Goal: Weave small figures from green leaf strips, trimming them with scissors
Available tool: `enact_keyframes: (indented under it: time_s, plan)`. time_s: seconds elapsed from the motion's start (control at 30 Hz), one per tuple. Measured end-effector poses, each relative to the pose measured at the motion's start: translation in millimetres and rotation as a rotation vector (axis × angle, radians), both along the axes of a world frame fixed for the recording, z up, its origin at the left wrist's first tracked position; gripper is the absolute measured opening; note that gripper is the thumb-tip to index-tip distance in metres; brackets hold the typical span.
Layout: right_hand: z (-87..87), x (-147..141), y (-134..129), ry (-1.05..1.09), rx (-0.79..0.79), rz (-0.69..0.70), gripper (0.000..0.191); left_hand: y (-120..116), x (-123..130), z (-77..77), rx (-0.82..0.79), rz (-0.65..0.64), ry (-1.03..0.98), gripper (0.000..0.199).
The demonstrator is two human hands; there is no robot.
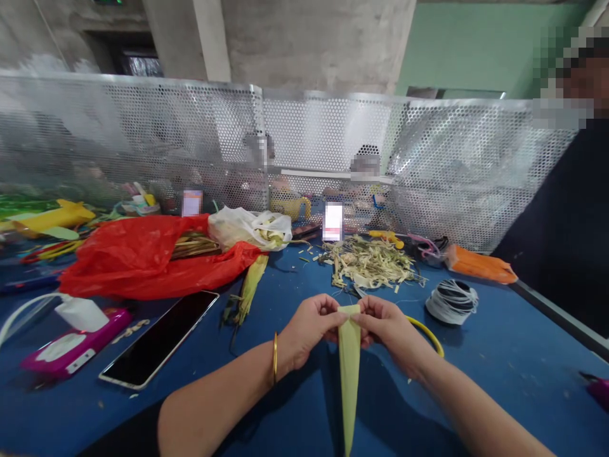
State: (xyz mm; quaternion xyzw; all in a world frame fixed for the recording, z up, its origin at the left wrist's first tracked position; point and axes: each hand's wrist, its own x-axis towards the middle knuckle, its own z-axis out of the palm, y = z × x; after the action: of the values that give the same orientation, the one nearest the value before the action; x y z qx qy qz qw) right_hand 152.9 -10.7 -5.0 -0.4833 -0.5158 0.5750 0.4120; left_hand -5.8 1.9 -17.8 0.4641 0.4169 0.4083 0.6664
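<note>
A long pale green leaf strip (pixel 349 374) hangs down from between my hands, wide at the top and narrowing to a point near the bottom edge. My left hand (pixel 311 327) pinches its upper left edge; a gold bangle circles that wrist. On the upper right edge, my right hand (pixel 387 330) pinches it between thumb and fingers. Just beyond my hands lies a pile of dry leaf scraps (pixel 375 261). A spool of pale thread (pixel 451 302) stands right of my right hand, and part of a yellow ring (pixel 431 333) shows beside my right forearm.
On the blue table (pixel 514 362) are a red plastic bag (pixel 128 254), a white bag (pixel 247 225), a leaf bundle (pixel 252 285), a black phone (pixel 162 339), a magenta power strip (pixel 78 346) and an orange packet (pixel 480 264). A perforated metal screen (pixel 323 133) stands behind. A person (pixel 566 190) is at the right.
</note>
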Motion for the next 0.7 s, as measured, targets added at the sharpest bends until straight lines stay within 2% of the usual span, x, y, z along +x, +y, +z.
enact_keyframes:
  time_s: [0.13, 0.37, 0.5, 0.7]
  plan:
    - [-1.7, 2.4, 3.9, -0.055, 0.073, -0.013, 0.031, 0.3, -0.5, 2.3, 0.042, 0.040, 0.016, 0.028]
    - [-12.1, -1.1, 5.4, -0.113, 0.106, -0.011, 0.026, 0.4, -1.5, 1.2, -0.110, -0.031, -0.034, 0.030]
    - [-13.3, -3.9, 4.2, -0.131, 0.165, -0.045, 0.024, -0.1, -0.3, -3.7, -0.018, -0.013, 0.045, 0.029]
    - [-12.6, -5.5, 3.2, -0.045, 0.134, -0.070, 0.027, -0.9, 0.4, -2.7, 0.060, -0.032, 0.097, 0.029]
